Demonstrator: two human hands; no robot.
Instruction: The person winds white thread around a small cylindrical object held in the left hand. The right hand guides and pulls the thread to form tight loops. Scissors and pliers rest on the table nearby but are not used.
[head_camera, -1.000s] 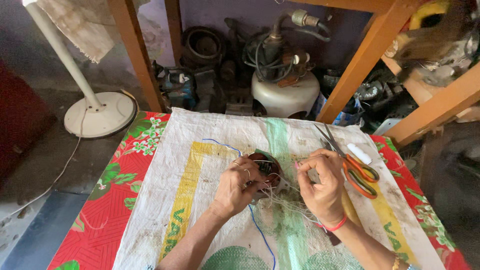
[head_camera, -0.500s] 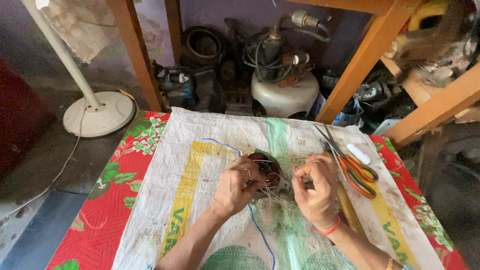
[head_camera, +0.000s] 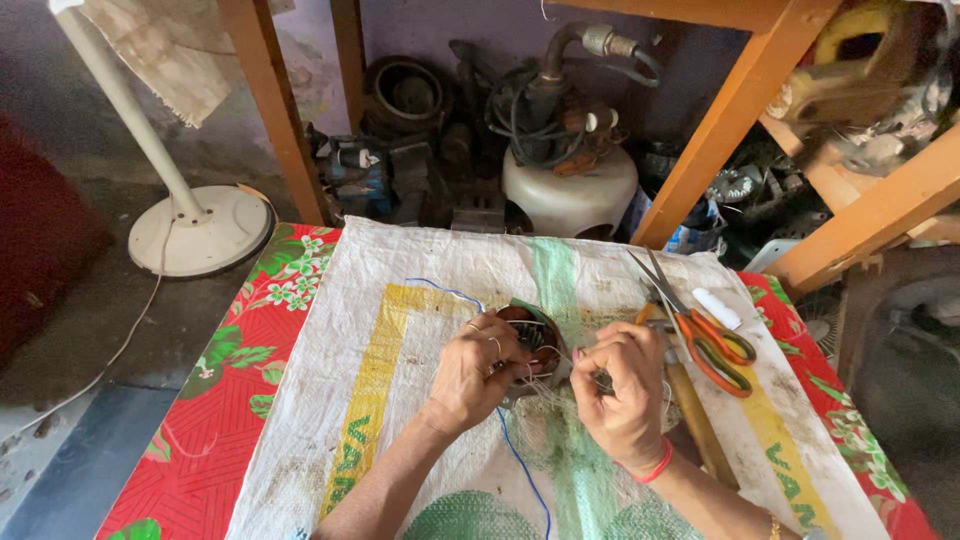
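Hands had drawn closer over half a second: left hand (head_camera: 478, 368) cupped the dark round wound coil (head_camera: 535, 338) mid-surface (head_camera: 330, 400), right hand (head_camera: 622, 385), at its three o'clock, pinched pale threads, orange-handled scissors (head_camera: 705, 335) lying beyond, suggesting continued winding.

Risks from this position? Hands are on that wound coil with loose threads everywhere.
1. Loose threads around the coil may snag the left hand's rings.
2. The right hand pinches a small dark tool close to the left fingers; a slip might prick them.
3. Open scissors lie right beside the right hand and may get knocked.
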